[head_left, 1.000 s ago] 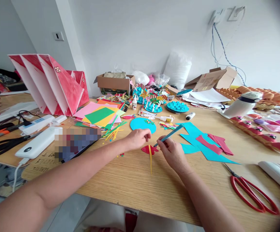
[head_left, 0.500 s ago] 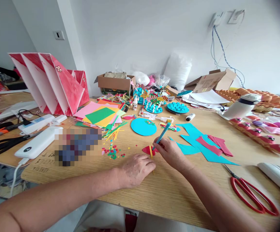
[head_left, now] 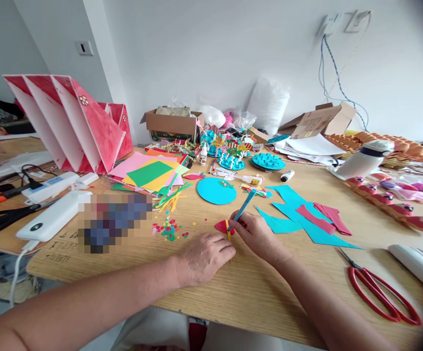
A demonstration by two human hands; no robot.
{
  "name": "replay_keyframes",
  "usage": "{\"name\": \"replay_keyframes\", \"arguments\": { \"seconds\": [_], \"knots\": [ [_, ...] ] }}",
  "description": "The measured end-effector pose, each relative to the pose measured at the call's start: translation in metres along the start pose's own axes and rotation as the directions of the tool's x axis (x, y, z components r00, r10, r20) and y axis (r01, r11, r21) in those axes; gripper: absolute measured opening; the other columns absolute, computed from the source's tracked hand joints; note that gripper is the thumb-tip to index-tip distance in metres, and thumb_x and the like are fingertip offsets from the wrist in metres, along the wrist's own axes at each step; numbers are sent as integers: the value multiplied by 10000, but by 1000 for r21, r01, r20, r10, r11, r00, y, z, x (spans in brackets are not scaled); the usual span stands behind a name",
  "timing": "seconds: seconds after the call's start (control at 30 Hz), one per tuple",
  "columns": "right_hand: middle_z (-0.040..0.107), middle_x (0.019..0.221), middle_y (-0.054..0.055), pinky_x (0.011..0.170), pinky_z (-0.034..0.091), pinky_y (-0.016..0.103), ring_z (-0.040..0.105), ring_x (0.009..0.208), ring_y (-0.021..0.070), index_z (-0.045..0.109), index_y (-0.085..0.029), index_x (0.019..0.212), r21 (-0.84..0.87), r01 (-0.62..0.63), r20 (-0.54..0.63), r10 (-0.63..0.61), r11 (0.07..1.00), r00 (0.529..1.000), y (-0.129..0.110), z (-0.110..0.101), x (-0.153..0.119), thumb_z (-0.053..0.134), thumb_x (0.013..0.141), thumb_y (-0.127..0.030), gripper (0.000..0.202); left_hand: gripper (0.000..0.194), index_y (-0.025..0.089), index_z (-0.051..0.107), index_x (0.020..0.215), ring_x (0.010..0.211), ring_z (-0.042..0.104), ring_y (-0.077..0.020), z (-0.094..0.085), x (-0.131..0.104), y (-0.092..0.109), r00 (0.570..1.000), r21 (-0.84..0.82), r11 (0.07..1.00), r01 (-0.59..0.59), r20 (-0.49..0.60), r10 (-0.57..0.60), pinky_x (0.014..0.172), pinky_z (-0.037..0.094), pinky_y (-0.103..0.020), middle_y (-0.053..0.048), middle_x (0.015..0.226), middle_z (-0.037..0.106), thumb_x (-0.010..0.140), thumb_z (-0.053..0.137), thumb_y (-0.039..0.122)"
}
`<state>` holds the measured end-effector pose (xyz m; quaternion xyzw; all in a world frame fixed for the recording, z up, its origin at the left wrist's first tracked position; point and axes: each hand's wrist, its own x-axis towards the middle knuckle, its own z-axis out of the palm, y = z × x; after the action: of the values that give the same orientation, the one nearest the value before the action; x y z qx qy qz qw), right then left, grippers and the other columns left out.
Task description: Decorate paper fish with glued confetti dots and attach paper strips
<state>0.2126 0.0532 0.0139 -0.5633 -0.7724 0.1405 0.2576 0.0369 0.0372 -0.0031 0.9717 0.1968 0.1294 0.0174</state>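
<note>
My right hand (head_left: pixel 257 236) pinches a blue pen (head_left: pixel 243 208), its tip down at a small red paper cutout (head_left: pixel 219 226). Across that cutout lies a narrow yellow paper strip (head_left: pixel 227 224), running down towards me. My left hand (head_left: pixel 209 257) rests on the table with its fingers curled together, their tips on the lower part of the strip; the exact grip is partly hidden. Just beyond both hands is a blue paper oval (head_left: pixel 216 191) with a small decorated green piece on its edge. Paper dots (head_left: pixel 171 228) in several colours are scattered left of the cutout.
Red-handled scissors (head_left: pixel 379 295) lie at the right, near blue paper offcuts (head_left: pixel 317 229). Coloured paper sheets (head_left: pixel 149 173) are stacked at the left, by a white power bank (head_left: pixel 52 217). Glue bottles (head_left: pixel 203 155) and blue decorated discs (head_left: pixel 268 162) stand farther back.
The pen and my right hand have shifted slightly left and down, bringing the tip to the yellow strip. My left hand stays in place. The view has turned a little.
</note>
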Motion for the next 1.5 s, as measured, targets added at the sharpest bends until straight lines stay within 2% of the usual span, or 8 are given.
{"name": "replay_keyframes", "arguments": {
  "seconds": [0.37, 0.87, 0.97, 1.1, 1.2, 1.27, 1.37, 1.5],
  "knots": [
    [607, 675, 35, 571, 385, 241, 544, 613, 145, 526, -183, 700, -28, -6, 13, 7, 1000, 1000, -1, 1, 6, 396, 793, -261, 178, 167, 145, 506, 956, 933, 476, -168, -1, 0, 1, 1000, -1, 1000, 2, -4, -2, 817, 383, -288, -58, 967, 560, 840, 387, 139],
    [581, 601, 9, 506, 331, 218, 504, 531, 121, 507, -186, 651, -105, -5, -45, 0, 994, 999, 13, 4, 30, 416, 802, -307, 214, 145, 152, 494, 956, 898, 477, -162, -3, 0, 2, 1000, -25, 999, 20, 11, -20, 775, 380, -278, -35, 946, 566, 832, 419, 141],
    [573, 580, 4, 499, 351, 216, 510, 523, 121, 531, -178, 678, -42, -25, -144, 19, 999, 989, 8, -7, 30, 425, 800, -315, 212, 151, 152, 495, 960, 897, 483, -163, -2, 0, 1, 1000, -34, 999, 23, 13, -23, 780, 382, -280, -41, 938, 569, 840, 405, 143],
    [600, 652, 14, 524, 394, 219, 541, 573, 128, 571, -184, 760, -43, 14, -347, -28, 999, 938, 5, -33, 17, 431, 810, -336, 212, 158, 144, 499, 966, 911, 488, -166, 0, 0, 1, 1000, -27, 1000, 11, 0, -11, 803, 381, -282, -52, 938, 566, 846, 396, 143],
    [634, 819, 45, 607, 430, 237, 585, 686, 147, 585, -192, 844, -167, 61, -328, -114, 984, 938, 18, -47, -4, 423, 821, -307, 201, 169, 145, 499, 980, 943, 480, -167, -2, -2, 1, 1000, -16, 1000, -1, -12, 1, 827, 378, -283, -59, 976, 553, 845, 398, 148],
    [637, 840, 60, 607, 445, 254, 598, 702, 164, 589, -193, 893, -279, 56, -220, -121, 959, 968, 33, -52, -21, 396, 827, -290, 226, 196, 152, 494, 1005, 972, 471, -172, -4, -2, 1, 1000, -19, 1000, 7, -22, -8, 844, 377, -285, -66, 1020, 538, 837, 395, 137],
    [636, 894, 58, 578, 462, 252, 612, 708, 168, 595, -219, 953, -411, 2, -74, -35, 912, 997, 53, -54, -44, 368, 817, -224, 264, 241, 162, 488, 1023, 983, 472, -173, -11, -2, -1, 999, -46, 999, 25, -23, -26, 864, 374, -284, -69, 1051, 524, 810, 394, 100],
    [627, 1015, 47, 629, 477, 253, 623, 776, 165, 595, -242, 1013, -506, 2, 38, 21, 862, 999, 66, -53, -58, 317, 802, -144, 362, 270, 158, 495, 1005, 948, 495, -162, -26, 0, -12, 1000, -75, 997, 19, 8, -19, 877, 370, -273, -59, 1000, 544, 768, 410, 60]
  ]
}}
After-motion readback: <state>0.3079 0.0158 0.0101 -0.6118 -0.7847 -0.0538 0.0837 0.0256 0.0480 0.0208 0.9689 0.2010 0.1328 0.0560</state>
